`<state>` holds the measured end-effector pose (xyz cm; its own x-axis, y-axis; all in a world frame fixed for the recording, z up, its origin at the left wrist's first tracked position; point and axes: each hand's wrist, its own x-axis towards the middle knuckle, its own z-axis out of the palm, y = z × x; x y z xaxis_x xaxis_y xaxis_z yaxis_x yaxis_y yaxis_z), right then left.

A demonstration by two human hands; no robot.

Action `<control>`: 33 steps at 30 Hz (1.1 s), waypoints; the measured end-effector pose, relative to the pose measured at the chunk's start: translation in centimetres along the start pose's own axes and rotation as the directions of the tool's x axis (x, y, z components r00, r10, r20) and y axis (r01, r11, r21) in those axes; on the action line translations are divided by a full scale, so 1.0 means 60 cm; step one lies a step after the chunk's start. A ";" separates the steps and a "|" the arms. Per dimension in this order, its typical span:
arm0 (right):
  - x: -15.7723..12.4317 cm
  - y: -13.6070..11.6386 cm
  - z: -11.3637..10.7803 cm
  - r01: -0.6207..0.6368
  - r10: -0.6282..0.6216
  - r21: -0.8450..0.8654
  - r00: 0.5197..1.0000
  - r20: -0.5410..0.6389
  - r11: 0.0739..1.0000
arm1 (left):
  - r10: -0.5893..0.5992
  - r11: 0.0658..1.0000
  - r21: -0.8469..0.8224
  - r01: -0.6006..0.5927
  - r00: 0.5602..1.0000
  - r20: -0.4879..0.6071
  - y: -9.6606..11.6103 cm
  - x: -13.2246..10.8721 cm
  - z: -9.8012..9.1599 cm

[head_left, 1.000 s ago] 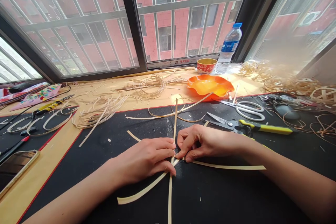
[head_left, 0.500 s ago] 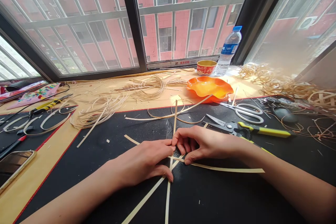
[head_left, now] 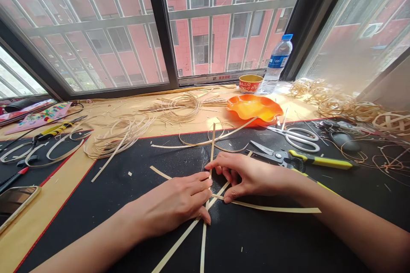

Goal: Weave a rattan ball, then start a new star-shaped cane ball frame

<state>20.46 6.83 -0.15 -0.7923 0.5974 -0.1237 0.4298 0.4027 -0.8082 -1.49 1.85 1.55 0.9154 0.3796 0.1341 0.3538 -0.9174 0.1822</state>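
Observation:
Three thin, pale bamboo strips cross on a black mat (head_left: 272,243): one running away from me (head_left: 203,249), one diagonal (head_left: 176,245), and one sideways (head_left: 278,209). Over the crossing lies my left hand (head_left: 179,200), its fingers together and pressing the strips down, the thumb beside the near end of the lengthwise one. My right hand (head_left: 248,177) is curled, its thumb on the sideways strip and its index fingertip at the lengthwise strip. Both hands partly hide the crossing.
Yellow-handled shears (head_left: 323,161) and white scissors (head_left: 301,138) lie beyond my right hand. Behind are an orange wavy dish (head_left: 254,108), a red tin (head_left: 250,85) and a water bottle (head_left: 276,66). Coiled strips (head_left: 120,136) lie left, a phone (head_left: 17,202) at the left edge.
My right index finger has reached slightly left, across the lengthwise strip. My left fingers have shifted a little downward, and the view has moved slightly.

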 end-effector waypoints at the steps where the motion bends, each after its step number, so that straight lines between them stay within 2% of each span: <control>1: -0.001 0.001 0.000 0.013 -0.013 -0.019 1.000 -0.011 1.000 | 0.005 1.000 0.017 -0.005 1.000 0.006 0.000 -0.001 0.001; 7: 0.000 0.008 0.001 0.080 -0.080 0.014 0.997 -0.006 0.997 | -0.087 0.996 -0.005 0.087 0.995 0.040 0.002 -0.003 0.004; 13: -0.001 0.002 0.000 0.068 -0.068 0.012 0.998 0.002 0.998 | -0.116 0.993 -0.006 0.116 0.992 -0.054 0.004 -0.002 0.002; 20: -0.002 0.001 -0.001 0.072 -0.072 -0.009 0.997 0.022 0.997 | -0.085 0.992 0.087 0.089 0.995 -0.044 0.004 -0.004 0.005; 23: -0.001 0.002 0.000 0.066 -0.066 -0.012 0.997 0.029 0.998 | -0.084 0.989 0.119 0.086 0.996 -0.023 0.005 -0.005 0.007; 28: -0.002 0.004 0.000 0.071 -0.071 0.001 0.997 0.026 0.997 | -0.146 0.984 0.110 0.143 0.989 0.020 0.010 -0.006 0.004; 33: -0.003 0.004 0.001 -0.009 0.009 0.040 1.000 0.008 0.999 | -0.183 0.983 0.003 0.183 0.977 0.108 0.007 -0.008 -0.005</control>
<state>20.70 6.78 -0.37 -0.7918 0.5957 -0.1352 0.4193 0.3691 -0.8295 -1.84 1.28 1.85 0.8507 0.5257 -0.0073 0.5162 -0.8325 0.2010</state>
